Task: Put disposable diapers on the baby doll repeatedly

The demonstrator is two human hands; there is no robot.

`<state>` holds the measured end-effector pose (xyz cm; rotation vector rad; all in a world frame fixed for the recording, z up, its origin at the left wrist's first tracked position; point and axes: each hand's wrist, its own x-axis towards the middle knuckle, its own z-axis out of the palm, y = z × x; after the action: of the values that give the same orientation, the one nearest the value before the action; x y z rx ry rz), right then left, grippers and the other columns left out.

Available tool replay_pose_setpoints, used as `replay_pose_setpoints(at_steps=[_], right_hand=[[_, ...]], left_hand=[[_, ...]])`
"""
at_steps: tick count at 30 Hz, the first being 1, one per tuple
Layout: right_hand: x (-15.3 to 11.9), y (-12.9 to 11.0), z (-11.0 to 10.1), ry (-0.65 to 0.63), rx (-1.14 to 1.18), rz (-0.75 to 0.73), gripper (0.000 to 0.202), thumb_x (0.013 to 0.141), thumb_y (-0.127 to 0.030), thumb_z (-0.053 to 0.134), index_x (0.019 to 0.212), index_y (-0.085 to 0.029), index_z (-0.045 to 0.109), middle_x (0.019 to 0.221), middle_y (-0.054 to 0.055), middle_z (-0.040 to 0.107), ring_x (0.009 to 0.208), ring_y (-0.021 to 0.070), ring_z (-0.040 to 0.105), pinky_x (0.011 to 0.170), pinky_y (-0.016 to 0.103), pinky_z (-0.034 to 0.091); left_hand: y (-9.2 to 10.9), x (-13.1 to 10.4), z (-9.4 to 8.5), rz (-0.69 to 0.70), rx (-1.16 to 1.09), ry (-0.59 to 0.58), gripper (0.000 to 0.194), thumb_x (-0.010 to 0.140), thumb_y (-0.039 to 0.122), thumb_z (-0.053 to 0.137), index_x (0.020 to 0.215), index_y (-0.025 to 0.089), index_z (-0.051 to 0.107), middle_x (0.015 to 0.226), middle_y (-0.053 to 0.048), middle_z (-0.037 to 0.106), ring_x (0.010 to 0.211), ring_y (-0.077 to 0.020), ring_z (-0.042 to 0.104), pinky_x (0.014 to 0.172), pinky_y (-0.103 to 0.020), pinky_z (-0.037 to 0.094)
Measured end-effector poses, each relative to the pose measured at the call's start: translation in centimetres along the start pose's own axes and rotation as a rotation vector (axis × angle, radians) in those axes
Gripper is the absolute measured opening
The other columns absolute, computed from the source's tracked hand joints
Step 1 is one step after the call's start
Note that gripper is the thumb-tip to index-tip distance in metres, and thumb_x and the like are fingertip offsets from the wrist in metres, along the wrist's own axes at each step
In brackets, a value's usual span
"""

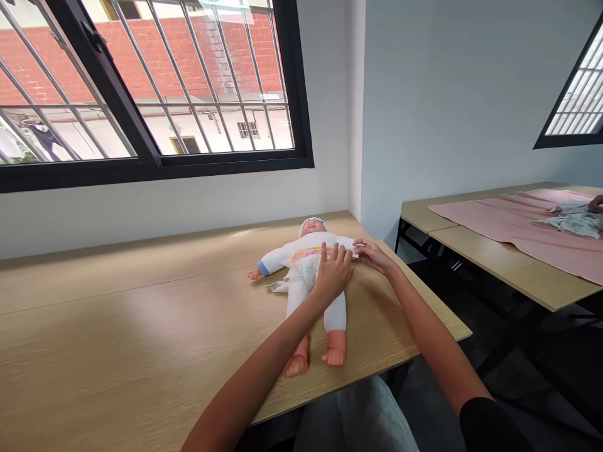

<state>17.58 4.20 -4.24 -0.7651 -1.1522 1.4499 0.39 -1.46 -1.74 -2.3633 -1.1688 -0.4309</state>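
A baby doll (306, 254) in white clothes and a white cap lies on its back on the wooden table (141, 326), its head toward the wall. My left hand (333, 271) rests over the doll's torso and hip, fingers spread. At the doll's arm on the right side, my right hand (372, 256) has its fingers bent round the sleeve end, and the doll's hand there is hidden. The other sleeve, with a blue cuff (262, 268), stretches out to the left. A loose flap of white cloth (279, 286) sticks out beside the doll's waist.
Behind the table are a wall and a barred window (211, 160). To the right, past a gap, another table (499, 263) carries a pink cloth (513, 220) and a pale patterned cloth (572, 218), with part of another person's hand at the frame's edge.
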Motion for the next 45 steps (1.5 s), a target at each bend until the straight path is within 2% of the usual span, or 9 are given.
replay_pose_setpoints(at_steps=[6, 10, 16, 20, 24, 28, 32, 40, 45], right_hand=[[0.1, 0.0, -0.1, -0.002, -0.014, 0.005, 0.029, 0.060, -0.017, 0.073, 0.086, -0.020, 0.060, 0.068, -0.006, 0.061, 0.066, 0.0089, 0.058, 0.069, 0.021, 0.047], [0.0, 0.0, 0.2, 0.007, -0.031, 0.000, 0.028, 0.061, -0.019, 0.073, 0.086, -0.020, 0.061, 0.070, -0.006, 0.062, 0.067, 0.0094, 0.058, 0.069, 0.022, 0.048], [0.3, 0.1, 0.8, 0.136, -0.039, -0.035, 0.029, 0.059, -0.022, 0.074, 0.084, -0.019, 0.058, 0.070, -0.004, 0.063, 0.066, 0.0101, 0.059, 0.067, 0.022, 0.049], [0.7, 0.5, 0.7, 0.223, -0.019, -0.078, 0.031, 0.058, -0.021, 0.074, 0.082, -0.021, 0.054, 0.070, -0.006, 0.061, 0.065, 0.0099, 0.058, 0.064, 0.022, 0.049], [1.0, 0.8, 0.9, 0.276, -0.006, -0.115, 0.034, 0.056, -0.022, 0.075, 0.080, -0.022, 0.051, 0.069, -0.007, 0.059, 0.064, 0.0096, 0.058, 0.064, 0.022, 0.049], [1.1, 1.1, 1.9, 0.252, -0.094, -0.188, 0.034, 0.058, -0.026, 0.076, 0.080, -0.022, 0.050, 0.072, -0.006, 0.062, 0.067, 0.0104, 0.058, 0.066, 0.024, 0.049], [2.0, 1.1, 2.8, 0.171, -0.257, -0.237, 0.028, 0.063, -0.029, 0.073, 0.080, -0.022, 0.052, 0.071, -0.005, 0.061, 0.067, 0.0115, 0.058, 0.063, 0.025, 0.048], [5.0, -0.8, 3.8, -0.035, -0.607, -0.114, 0.021, 0.063, -0.014, 0.063, 0.082, -0.021, 0.055, 0.062, -0.003, 0.065, 0.056, 0.0140, 0.060, 0.053, 0.024, 0.046], [5.1, -0.1, 5.1, 0.080, -0.658, -0.066, 0.024, 0.062, -0.008, 0.062, 0.081, -0.021, 0.057, 0.058, -0.004, 0.064, 0.048, 0.0142, 0.060, 0.047, 0.023, 0.046]], left_hand=[[-0.1, -0.3, 0.5, -0.022, -0.041, -0.111, 0.042, 0.099, 0.038, 0.040, 0.120, 0.011, 0.064, 0.138, -0.016, 0.056, 0.139, -0.0342, 0.036, 0.115, -0.068, 0.016], [0.0, -0.4, 0.4, -0.017, -0.028, -0.126, 0.046, 0.099, 0.040, 0.039, 0.125, 0.010, 0.062, 0.141, -0.016, 0.054, 0.139, -0.0334, 0.037, 0.115, -0.064, 0.019], [0.9, -0.3, -0.3, -0.099, 0.065, -0.072, 0.045, 0.098, 0.033, 0.040, 0.126, 0.005, 0.061, 0.135, -0.023, 0.056, 0.129, -0.0401, 0.046, 0.105, -0.058, 0.036], [1.3, -0.3, -0.3, -0.063, 0.066, -0.117, 0.041, 0.097, 0.029, 0.041, 0.118, 0.004, 0.066, 0.122, -0.024, 0.063, 0.123, -0.0401, 0.050, 0.102, -0.059, 0.036], [1.5, -0.3, -0.1, -0.026, 0.086, -0.156, 0.041, 0.096, 0.023, 0.039, 0.120, 0.002, 0.065, 0.126, -0.025, 0.061, 0.124, -0.0411, 0.048, 0.100, -0.061, 0.036], [1.5, -0.3, 0.0, 0.015, 0.091, -0.165, 0.041, 0.096, 0.019, 0.037, 0.117, 0.002, 0.067, 0.122, -0.025, 0.064, 0.124, -0.0414, 0.048, 0.099, -0.061, 0.036], [1.4, -0.4, 0.6, 0.053, 0.108, -0.106, 0.038, 0.094, 0.013, 0.038, 0.112, 0.000, 0.068, 0.116, -0.026, 0.066, 0.122, -0.0409, 0.052, 0.097, -0.058, 0.040], [1.7, -0.5, 0.8, 0.043, 0.089, -0.067, 0.036, 0.093, 0.007, 0.037, 0.106, 0.003, 0.069, 0.101, -0.023, 0.070, 0.110, -0.0349, 0.060, 0.093, -0.053, 0.045], [1.7, -0.6, 1.1, 0.034, 0.091, -0.053, 0.036, 0.093, 0.009, 0.037, 0.111, 0.003, 0.067, 0.106, -0.021, 0.068, 0.108, -0.0324, 0.058, 0.094, -0.052, 0.046]])
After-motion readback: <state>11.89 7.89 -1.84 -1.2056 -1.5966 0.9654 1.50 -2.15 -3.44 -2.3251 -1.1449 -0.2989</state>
